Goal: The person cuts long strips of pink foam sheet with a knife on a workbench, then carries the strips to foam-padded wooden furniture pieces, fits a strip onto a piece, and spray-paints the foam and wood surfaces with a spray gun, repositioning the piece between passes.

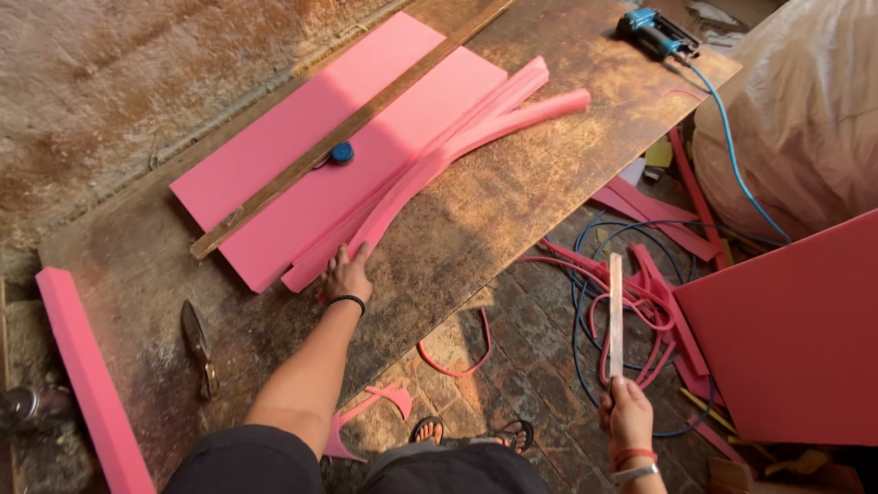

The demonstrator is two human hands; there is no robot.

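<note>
My left hand (347,274) rests on the near ends of several long pink foam strips (457,128) that lie across the brown worktable (512,210). The strips lean against a flat pink foam sheet (302,174). A long wooden straightedge (357,123) lies diagonally on the sheet, with a small blue round object (342,153) beside it. My right hand (626,416) is off the table's edge, gripping a long thin blade-like strip (615,316) that points upward.
A pair of shears (198,348) lies on the table near me. A pink foam bar (87,375) sits at the left edge. A blue power tool (654,32) with a blue hose (732,155) is at the far corner. Foam offcuts (640,293) and a large pink sheet (786,329) cover the floor on the right.
</note>
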